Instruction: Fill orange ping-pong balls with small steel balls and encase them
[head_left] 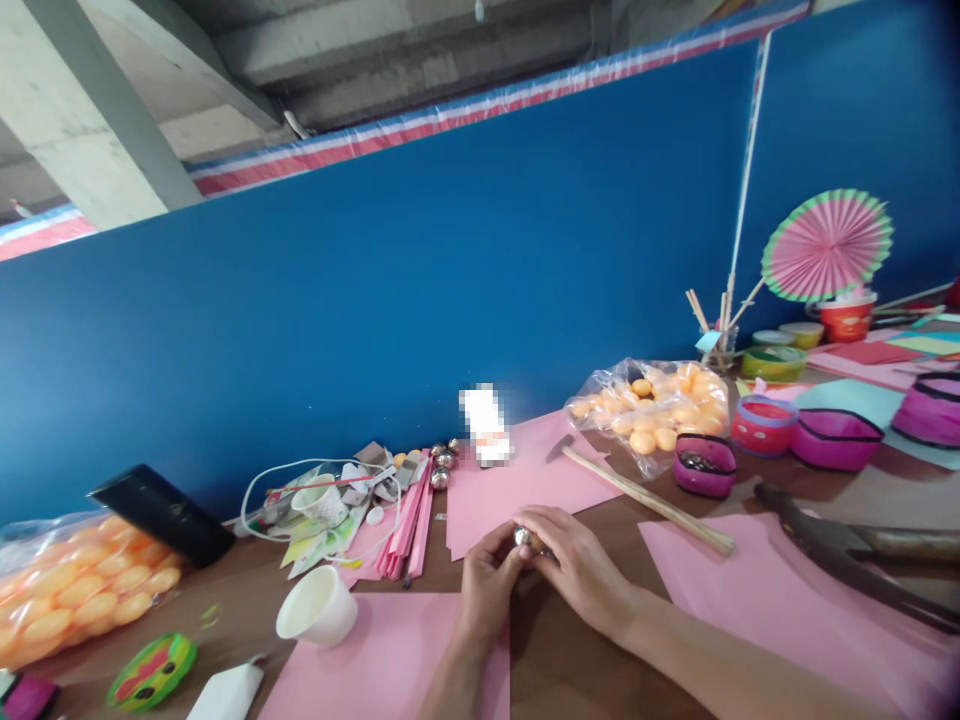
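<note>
Both my hands meet over the brown table just below the middle of the head view. My left hand [487, 585] and my right hand [577, 565] pinch a small shiny silver bell [523, 537] between their fingertips. Several more silver bells [442, 465] lie a little farther back, beside a stack of folded pink paper strips [409, 520]. Pink paper sheets [525, 470] lie under and around my hands.
Bags of orange balls sit at the left [75, 590] and back right [652, 405]. A white paper cup [319, 605] lies tipped near my left hand. A wooden stick [649, 500], large shears [855, 555], magenta pouches [705, 465] and a pink paper fan [825, 245] stand to the right. A blue wall closes the back.
</note>
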